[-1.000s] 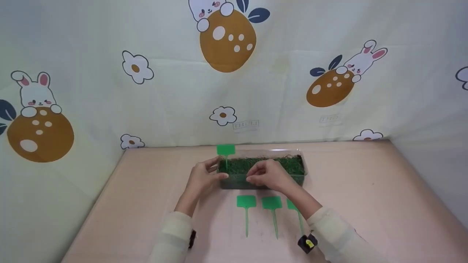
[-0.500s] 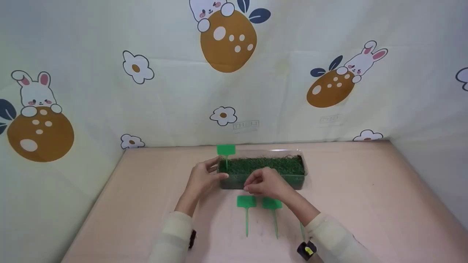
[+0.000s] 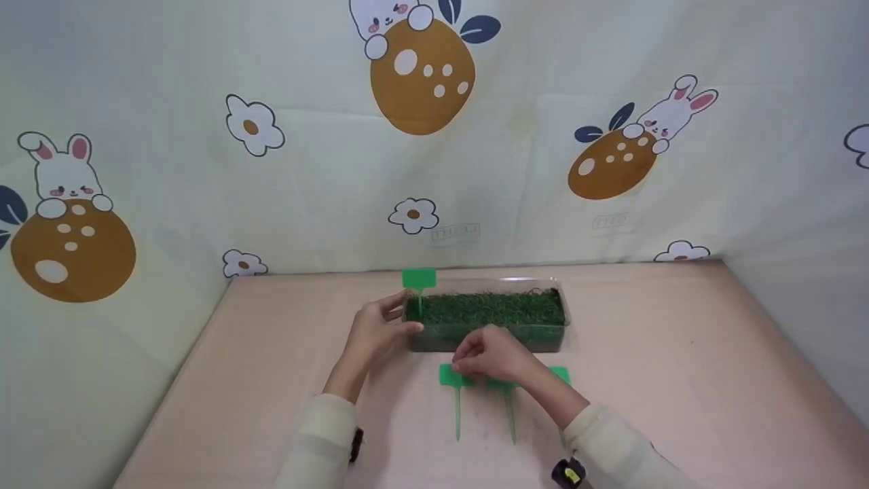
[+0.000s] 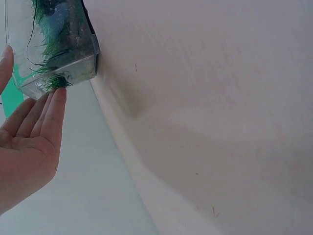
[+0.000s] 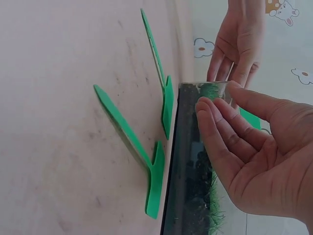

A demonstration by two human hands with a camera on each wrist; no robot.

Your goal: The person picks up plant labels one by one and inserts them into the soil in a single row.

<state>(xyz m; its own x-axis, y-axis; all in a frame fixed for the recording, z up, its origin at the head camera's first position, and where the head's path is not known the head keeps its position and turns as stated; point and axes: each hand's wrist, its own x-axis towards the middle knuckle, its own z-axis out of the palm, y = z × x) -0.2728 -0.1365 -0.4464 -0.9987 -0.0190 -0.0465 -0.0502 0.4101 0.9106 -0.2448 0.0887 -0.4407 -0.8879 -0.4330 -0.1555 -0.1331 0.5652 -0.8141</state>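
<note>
A clear plastic tray of green grass stands on the table, with a green plant label upright in its left end. My left hand touches that end, fingers straight at the side and thumb at the front corner; the left wrist view shows the fingertips against the end wall. My right hand holds nothing. Its fingers, loosely bent, hover over the heads of the left label and middle label, partly covering both. The right label lies partly behind my forearm.
The pink table extends to both sides of the tray. Behind it hangs a pale cloth printed with rabbits and flowers. A black wrist device sits by my right sleeve.
My right hand has drawn back from the tray's front edge to above the labels on the table. The right label's head shows again. My left hand stays at the tray's end.
</note>
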